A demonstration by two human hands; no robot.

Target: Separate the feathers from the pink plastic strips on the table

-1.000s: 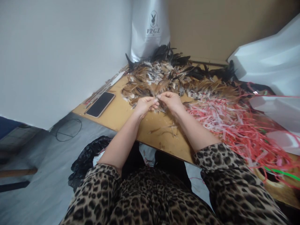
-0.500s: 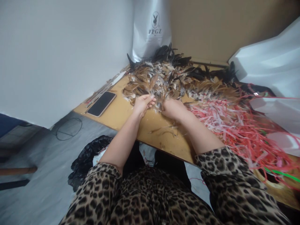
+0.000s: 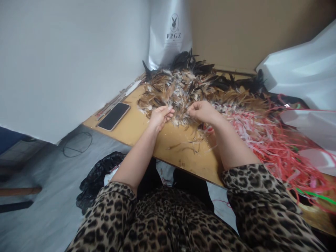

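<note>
Brown, black and pale feathers (image 3: 181,92) lie in a wide heap over the back of the wooden table (image 3: 181,148). At the heap's front edge, my left hand (image 3: 161,117) is closed in a pinch, with a brown feather (image 3: 170,91) rising from its fingertips. Just to its right, my right hand (image 3: 203,111) has thumb and fingers pressed together over the feathers. Whatever sits in that pinch is too small to make out. A small gap separates the two hands.
A phone (image 3: 114,116) lies at the table's left. Red and pink plastic ribbon strips (image 3: 273,150) spread across the right side. Behind the heap stands a silver bag (image 3: 170,45) against the wall. A black plastic bag (image 3: 91,178) rests on the floor at left.
My right hand has lifted away from the table and shifted slightly to the right and back. My left hand keeps its place and its pinch.
</note>
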